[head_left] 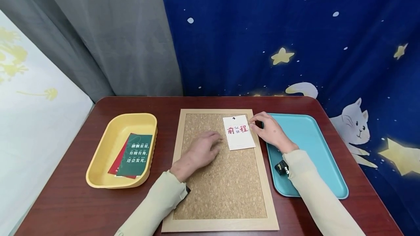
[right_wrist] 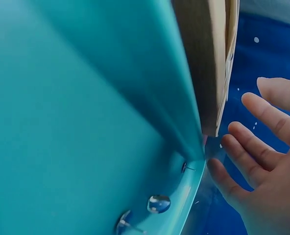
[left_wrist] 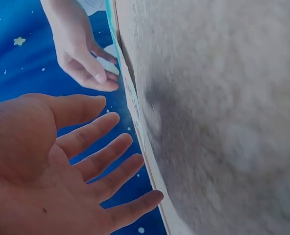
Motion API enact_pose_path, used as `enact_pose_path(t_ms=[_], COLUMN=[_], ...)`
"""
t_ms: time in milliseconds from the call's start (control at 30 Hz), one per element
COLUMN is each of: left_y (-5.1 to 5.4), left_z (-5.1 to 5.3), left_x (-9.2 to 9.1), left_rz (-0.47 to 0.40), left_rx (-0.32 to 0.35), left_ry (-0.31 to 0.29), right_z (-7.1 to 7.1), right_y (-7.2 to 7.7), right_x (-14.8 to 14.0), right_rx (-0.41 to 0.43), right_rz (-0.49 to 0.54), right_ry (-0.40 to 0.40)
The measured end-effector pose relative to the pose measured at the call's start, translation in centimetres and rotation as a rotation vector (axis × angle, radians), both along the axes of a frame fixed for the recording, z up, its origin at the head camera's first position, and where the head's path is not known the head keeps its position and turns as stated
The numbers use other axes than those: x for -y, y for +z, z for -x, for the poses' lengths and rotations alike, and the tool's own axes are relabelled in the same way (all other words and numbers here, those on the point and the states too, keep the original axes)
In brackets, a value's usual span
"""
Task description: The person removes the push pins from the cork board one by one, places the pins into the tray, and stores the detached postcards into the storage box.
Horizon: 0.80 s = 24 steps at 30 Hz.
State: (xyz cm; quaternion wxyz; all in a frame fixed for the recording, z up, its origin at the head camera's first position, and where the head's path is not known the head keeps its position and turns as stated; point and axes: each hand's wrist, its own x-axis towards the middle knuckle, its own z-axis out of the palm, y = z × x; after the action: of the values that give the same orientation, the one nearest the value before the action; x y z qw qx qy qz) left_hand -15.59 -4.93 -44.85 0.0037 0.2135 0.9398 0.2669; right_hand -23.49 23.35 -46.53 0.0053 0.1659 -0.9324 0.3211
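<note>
A white card [head_left: 240,140] with red and blue Chinese characters lies at the upper right of the cork board [head_left: 223,188]. Near its top edge is a dark round spot; whether that is a tack or a hole cannot be told. My left hand [head_left: 203,148] hovers just left of the card, with fingers spread and nothing held in the left wrist view. At the card's right edge, my right hand [head_left: 270,130] is over the board's wooden frame. Its fingers are loosely extended and hold nothing in the right wrist view.
On the left stands a yellow basket [head_left: 98,163] with a green card [head_left: 135,156] on top of a red card [head_left: 119,157]. To the right is a blue tray [head_left: 315,148], where several metal thumbtacks [right_wrist: 158,203] lie along one edge. A curtain hangs behind the table.
</note>
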Motion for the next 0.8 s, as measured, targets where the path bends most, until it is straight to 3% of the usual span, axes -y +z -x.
enact_pose_path(t_ms=[367,500,800], left_y=[-0.3,-0.3,-0.2], left_z=[0.4,0.7,0.9], left_x=[-2.0,-2.5,-3.5], left_rz=[0.069,0.099,0.284], left_rx=[0.025,0.079,0.170], left_ry=[-0.057,-0.050,-0.038], right_z=[0.3,0.5,0.6], right_y=[0.0,-0.2,-0.3], right_x=[0.6,0.7,0.7], right_rx=[-0.001,-0.010,0.004], right_rz=[0.005,0.007,0.011], right_ry=[0.006,0.012,0.016])
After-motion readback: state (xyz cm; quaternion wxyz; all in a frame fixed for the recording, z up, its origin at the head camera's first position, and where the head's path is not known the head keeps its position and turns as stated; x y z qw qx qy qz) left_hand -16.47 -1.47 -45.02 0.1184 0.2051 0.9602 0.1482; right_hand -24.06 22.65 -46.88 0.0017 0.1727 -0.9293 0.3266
